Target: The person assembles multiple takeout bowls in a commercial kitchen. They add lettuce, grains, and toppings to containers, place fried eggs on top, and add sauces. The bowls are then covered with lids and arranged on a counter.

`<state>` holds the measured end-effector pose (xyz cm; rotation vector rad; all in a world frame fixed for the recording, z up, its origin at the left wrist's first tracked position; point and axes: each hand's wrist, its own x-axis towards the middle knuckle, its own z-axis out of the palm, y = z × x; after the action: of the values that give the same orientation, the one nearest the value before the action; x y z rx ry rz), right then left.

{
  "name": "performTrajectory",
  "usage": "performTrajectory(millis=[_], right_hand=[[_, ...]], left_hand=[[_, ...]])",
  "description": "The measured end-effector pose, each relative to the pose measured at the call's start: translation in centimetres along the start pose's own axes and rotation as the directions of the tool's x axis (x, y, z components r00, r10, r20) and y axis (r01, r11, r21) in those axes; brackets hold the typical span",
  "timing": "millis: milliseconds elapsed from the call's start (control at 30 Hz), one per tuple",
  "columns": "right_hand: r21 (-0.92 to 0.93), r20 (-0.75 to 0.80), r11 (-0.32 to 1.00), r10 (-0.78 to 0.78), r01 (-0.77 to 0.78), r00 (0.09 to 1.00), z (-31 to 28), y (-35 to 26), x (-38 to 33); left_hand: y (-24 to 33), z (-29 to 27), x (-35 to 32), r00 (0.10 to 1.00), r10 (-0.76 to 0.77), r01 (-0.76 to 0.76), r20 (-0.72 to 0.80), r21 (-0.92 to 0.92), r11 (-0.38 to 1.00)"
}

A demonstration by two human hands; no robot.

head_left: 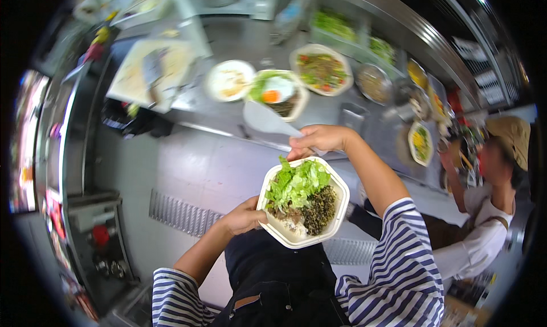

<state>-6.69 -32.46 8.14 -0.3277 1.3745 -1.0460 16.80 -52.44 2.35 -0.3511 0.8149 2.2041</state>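
Observation:
My left hand (pixel 245 217) grips the rim of a white angular takeout bowl (pixel 336 227), held in front of my body. Inside it are chopped green lettuce (pixel 299 183), dark speckled crumbs (pixel 319 211), brown bits and some white rice (pixel 297 228). Just beyond the bowl, my right hand (pixel 319 140) is closed around the handle of a white spatula (pixel 265 119). The spatula's broad blade points left, close to a second bowl (pixel 301 102) on the counter, which holds a fried egg (pixel 277 90), greens and brown food.
On the steel counter are a smeared white plate (pixel 231 80), a bowl of mixed salad (pixel 323 71) and a metal bowl (pixel 373 83). A knife (pixel 152 70) lies on the cutting board (pixel 128 62) at left. Lettuce bins (pixel 336 26) stand behind. Another person (pixel 478 230) is at right.

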Motion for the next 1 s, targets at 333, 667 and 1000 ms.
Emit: performTrajectory(millis=[333,667,1000], right_hand=[[-0.419,0.611,0.683,-0.275,0.598,0.743,31.7,-23.7,30.5],[-0.22,0.91,-0.031,-0.367,0.975,0.194,63.9,-37.6,56.3],[-0.416,0.825,0.452,-0.178,0.789,0.536,88.4,-40.8,82.4]], left_hand=[[4.1,-17.7,-33.8,0.81,0.328,-0.479,-0.486,-0.228,0.848],[4.2,-35.2,-60.5,0.31,0.402,-0.888,-0.862,-0.112,0.446],[-1.0,-41.1,-73.9,-0.344,0.116,-0.936,-0.932,0.33,-0.127]])
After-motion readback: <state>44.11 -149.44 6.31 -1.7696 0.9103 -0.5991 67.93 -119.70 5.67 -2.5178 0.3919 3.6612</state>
